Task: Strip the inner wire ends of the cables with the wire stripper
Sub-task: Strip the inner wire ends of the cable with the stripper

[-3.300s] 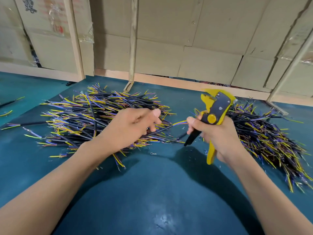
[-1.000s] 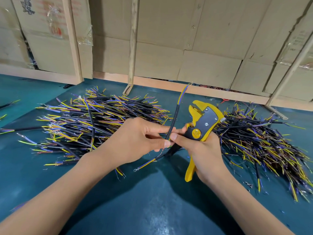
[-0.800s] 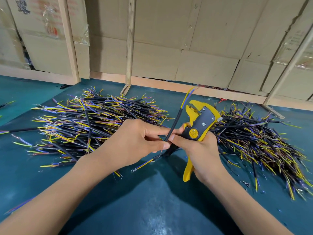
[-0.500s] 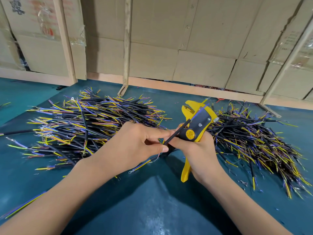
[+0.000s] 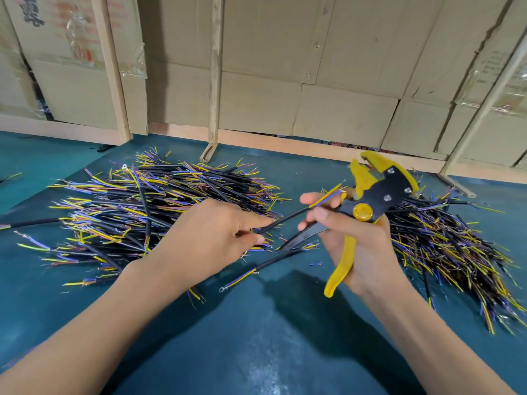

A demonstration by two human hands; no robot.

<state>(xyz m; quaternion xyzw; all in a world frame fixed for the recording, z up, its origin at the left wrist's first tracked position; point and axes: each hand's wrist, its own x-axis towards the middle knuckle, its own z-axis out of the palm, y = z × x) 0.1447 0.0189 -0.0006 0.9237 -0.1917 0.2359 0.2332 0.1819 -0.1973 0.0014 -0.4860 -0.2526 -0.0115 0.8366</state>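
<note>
Nearest the camera, two bare forearms reach over a teal work mat (image 5: 256, 352). The left hand (image 5: 211, 240) pinches a black cable (image 5: 285, 219) between thumb and fingertips. The cable slants up to the right, and its yellow and blue inner wires (image 5: 325, 197) reach the right hand's upper fingers. The right hand (image 5: 353, 246) grips a yellow-and-black wire stripper (image 5: 370, 206), its head raised and yellow handle pointing down. The wire ends lie just beside the stripper's jaws; whether they touch is unclear. A loose cable (image 5: 268, 263) lies on the mat below the hands. Behind the left hand sits a left cable pile (image 5: 137, 212); a right cable pile (image 5: 445, 246) sits behind the right. Cardboard panels (image 5: 313, 67) with wooden battens (image 5: 214, 75) stand at the rear.
</note>
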